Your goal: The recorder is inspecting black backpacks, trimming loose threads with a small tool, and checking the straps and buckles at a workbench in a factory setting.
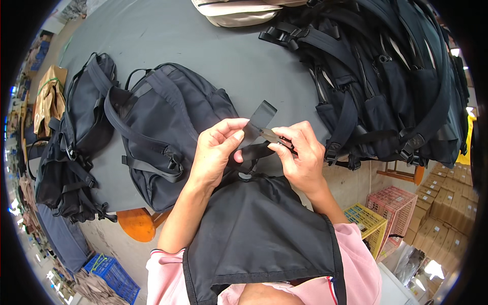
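Note:
Between thumb and fingers, my left hand (214, 148) pinches a black webbing strap (264, 113), whose flat end sticks up beyond the fingertips. My right hand (306, 156) is closed round a small tool with grey metal blades, which looks like thread snips (269, 135). Its tip lies against the strap, close to my left fingertips. More dark strap loops below both hands, above my black apron (269, 223). To the left of my left hand a black backpack (165, 117) lies on the dark grey table (223, 66), its shoulder straps facing up.
Another black bag (94, 96) lies at the table's left edge. Several black backpacks (376, 91) crowd the right side, and a beige bag (236, 12) lies at the back. Below the table stand a wooden stool (136, 225), a blue crate (113, 278), and yellow (368, 226) and pink (391, 206) crates.

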### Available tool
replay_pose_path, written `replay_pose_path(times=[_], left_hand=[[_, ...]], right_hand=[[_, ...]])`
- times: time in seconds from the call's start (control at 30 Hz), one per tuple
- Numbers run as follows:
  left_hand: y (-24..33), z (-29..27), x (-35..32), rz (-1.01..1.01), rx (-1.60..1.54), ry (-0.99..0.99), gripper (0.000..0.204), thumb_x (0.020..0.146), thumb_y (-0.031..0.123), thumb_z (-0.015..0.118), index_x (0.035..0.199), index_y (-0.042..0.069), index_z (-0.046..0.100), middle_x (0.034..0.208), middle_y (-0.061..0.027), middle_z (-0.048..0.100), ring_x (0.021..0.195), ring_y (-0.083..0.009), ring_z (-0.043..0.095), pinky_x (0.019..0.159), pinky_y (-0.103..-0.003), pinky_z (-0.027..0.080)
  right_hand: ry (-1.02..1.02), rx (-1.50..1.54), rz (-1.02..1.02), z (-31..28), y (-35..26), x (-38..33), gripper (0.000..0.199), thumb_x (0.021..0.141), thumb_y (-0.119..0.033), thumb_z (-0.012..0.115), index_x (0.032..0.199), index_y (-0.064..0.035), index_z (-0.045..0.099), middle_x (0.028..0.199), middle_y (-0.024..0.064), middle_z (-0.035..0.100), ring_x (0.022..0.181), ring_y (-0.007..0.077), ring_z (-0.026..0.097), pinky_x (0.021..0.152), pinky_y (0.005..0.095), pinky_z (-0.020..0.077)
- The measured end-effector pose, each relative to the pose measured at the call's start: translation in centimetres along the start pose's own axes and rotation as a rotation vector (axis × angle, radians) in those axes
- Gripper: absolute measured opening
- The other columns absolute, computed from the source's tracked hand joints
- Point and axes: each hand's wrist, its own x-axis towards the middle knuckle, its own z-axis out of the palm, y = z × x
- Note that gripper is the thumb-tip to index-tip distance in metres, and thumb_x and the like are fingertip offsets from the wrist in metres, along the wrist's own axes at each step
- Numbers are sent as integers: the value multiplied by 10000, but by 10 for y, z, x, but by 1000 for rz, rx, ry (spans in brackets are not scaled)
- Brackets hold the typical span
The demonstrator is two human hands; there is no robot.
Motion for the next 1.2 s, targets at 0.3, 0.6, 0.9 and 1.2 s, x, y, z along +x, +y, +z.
replay_pose_path(times=[0.3, 0.6, 0.9, 1.2], left_hand=[[-2, -4, 0, -14, -21, -32, 187, 905, 49, 582, 1078, -14, 618, 909, -46, 671, 589, -27, 512, 507, -160, 418], [-4, 3, -4, 75, 90, -7, 202, 868, 96, 661, 1051, 24, 616, 885, -14, 662, 668, -10, 548, 497, -154, 409], [4, 5, -9, -55, -295, -145, 378, 900, 93, 598, 1253, -19, 520, 1173, -176, 615, 1027, -203, 621, 898, -317, 497], [-3, 2, -4, -14, -159, -62, 372, 893, 78, 609, 1244, -20, 535, 1123, -164, 644, 969, -172, 641, 867, -299, 514]], right_hand=[[26, -43, -89, 0, 5, -4, 254, 711, -50, 731, 948, -67, 643, 768, 56, 542, 583, 201, 551, 551, 294, 449], [-159, 1116, 757, 5, -4, 23, 233, 792, 3, 678, 1012, -26, 606, 757, 11, 555, 705, 75, 564, 608, 228, 453], [47, 54, -370, 32, 2, 0, 409, 535, 51, 673, 921, -85, 677, 662, 31, 496, 507, 182, 502, 449, 304, 408], [-181, 520, 196, 10, 1, -15, 473, 677, 88, 640, 1116, -74, 577, 918, 46, 521, 692, 71, 529, 544, 210, 445]])
